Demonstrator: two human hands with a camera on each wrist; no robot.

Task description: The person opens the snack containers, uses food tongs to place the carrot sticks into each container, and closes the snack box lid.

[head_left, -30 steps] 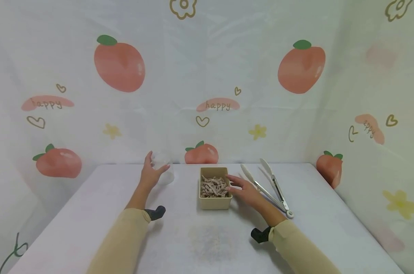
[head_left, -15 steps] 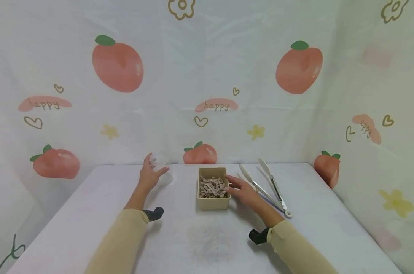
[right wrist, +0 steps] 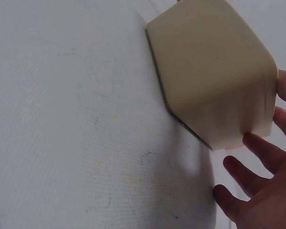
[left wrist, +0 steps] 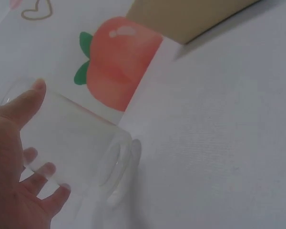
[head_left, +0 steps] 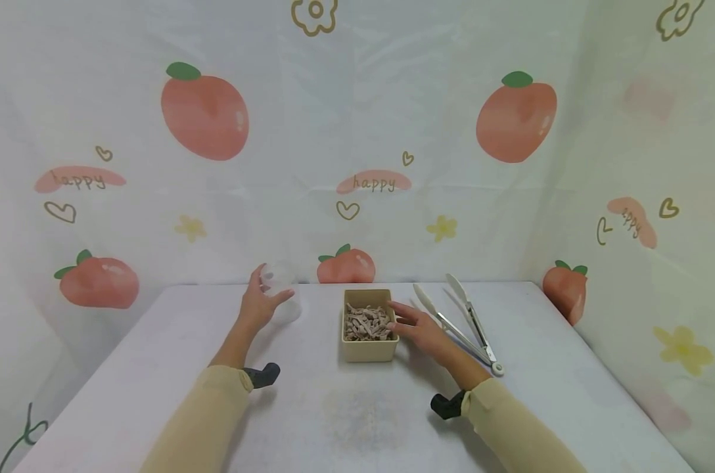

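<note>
At the back left, my left hand [head_left: 259,303] holds a clear, see-through jar [head_left: 288,309], the thumb on one side and the fingers curled on the other. The left wrist view shows the jar [left wrist: 76,138] with its thick base close to the table. In the middle stands a beige rectangular box [head_left: 369,352], partly filled with greyish-brown strips [head_left: 369,323]. My right hand [head_left: 421,330] is at the box's right side, fingertips right at the rim and wall. Seen from the right wrist, its fingers [right wrist: 262,150] are spread and fairly straight beside the box [right wrist: 209,62].
Metal tongs [head_left: 472,328] with pale tips lie spread apart to the right of the box, partly behind the right hand. The white table [head_left: 310,420] ends at a patterned cloth backdrop [head_left: 357,98] at the back and sides.
The left forearm has shifted slightly toward the person, with the jar still in hand. The right hand, box and tongs keep their places; the head view has moved a touch.
</note>
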